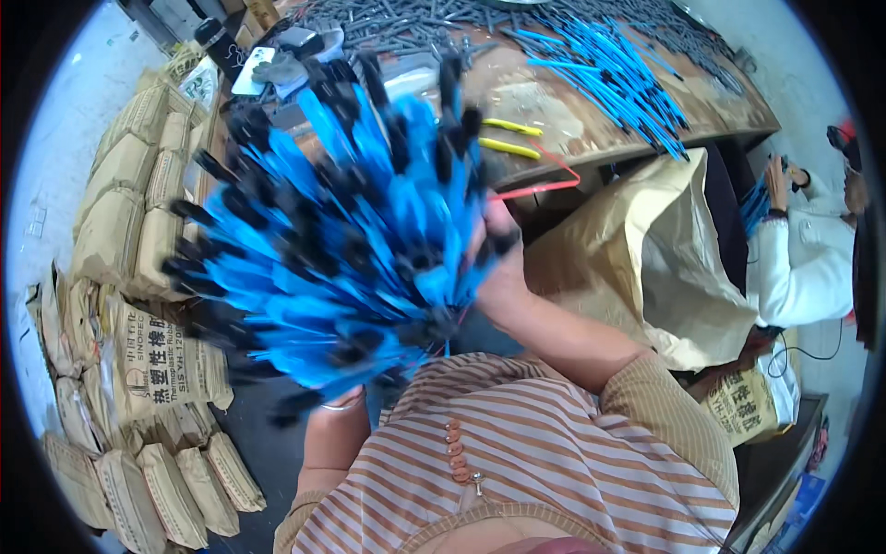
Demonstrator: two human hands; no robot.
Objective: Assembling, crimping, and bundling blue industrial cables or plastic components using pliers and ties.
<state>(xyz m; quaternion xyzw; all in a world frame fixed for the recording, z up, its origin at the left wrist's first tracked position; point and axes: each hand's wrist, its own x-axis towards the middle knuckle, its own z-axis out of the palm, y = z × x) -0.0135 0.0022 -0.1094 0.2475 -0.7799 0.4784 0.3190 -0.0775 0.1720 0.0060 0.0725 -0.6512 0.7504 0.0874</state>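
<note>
The bundle of blue sticks with black tips (341,249) fills the middle of my head view, fanned out in front of the chest and raised above the striped shirt (535,462). I see the right hand (503,263) wrapped around the gathered lower ends of the bundle, fingers clenched on it. The left hand (337,392) sits under the bundle, mostly hidden by the sticks; only the wrist with a thin bracelet shows, so I cannot tell whether it grips or lies loose.

Behind the bundle stands a wooden table (591,111) carrying more blue sticks (609,74), a heap of grey ones (443,23) and yellow-handled pliers (512,138). An open brown paper sack (646,258) stands just right of the hand. Stacked sacks (129,212) line the left side. At the far right another person (812,249) in white holds blue sticks.
</note>
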